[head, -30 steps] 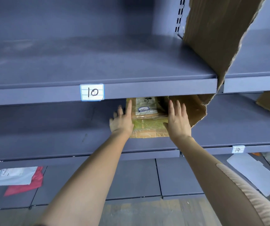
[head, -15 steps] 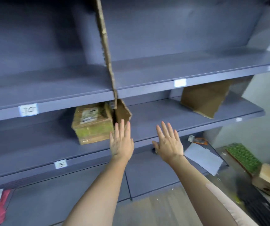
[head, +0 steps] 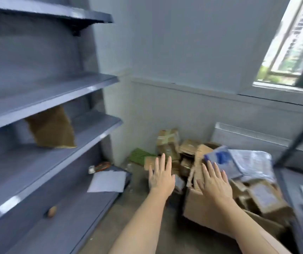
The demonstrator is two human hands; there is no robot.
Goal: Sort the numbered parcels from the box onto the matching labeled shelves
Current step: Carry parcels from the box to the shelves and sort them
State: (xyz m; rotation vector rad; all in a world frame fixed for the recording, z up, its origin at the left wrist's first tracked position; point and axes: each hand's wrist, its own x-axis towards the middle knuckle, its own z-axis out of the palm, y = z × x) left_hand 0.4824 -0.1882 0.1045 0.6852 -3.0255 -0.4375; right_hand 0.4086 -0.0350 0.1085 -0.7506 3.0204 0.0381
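Room corner, pale grey wall [head: 183, 52], window [head: 293, 52] upper right, bare floor [head: 139, 184] below. Grey shelving unit [head: 46, 96] runs down the left side, several tiers, frame blurred. A brown cardboard piece [head: 52, 128] stands tilted on one middle shelf. On the lowest tier: white paper sheet [head: 107, 181], a small orange-and-white item [head: 99, 166] just behind it, a small round brown object [head: 52, 211] nearer the camera. Shelf labels not readable here.

Both forearms reach forward and down from the bottom edge, bare, roughly parallel. Left hand [head: 162, 176] is palm down, fingers straight and slightly spread, holding nothing, hovering over the floor gap between shelving and box. Right hand [head: 214, 182] is likewise flat, fingers extended and fanned, nothing gripped; it sits over the near corner of the cardboard box [head: 200, 208]. Cannot tell whether it touches the box edge.

The box stands on the floor at right of centre, flaps up, packed with parcels [head: 262, 195]: brown cartons plus grey and blue poly mailers [head: 238, 162] heaped on top. More brown cartons [head: 168, 142] are stacked against the wall behind it, with a green flat item [head: 140, 155] beside them on the floor. Dark metal rack frame [head: 293, 180] at far right edge.
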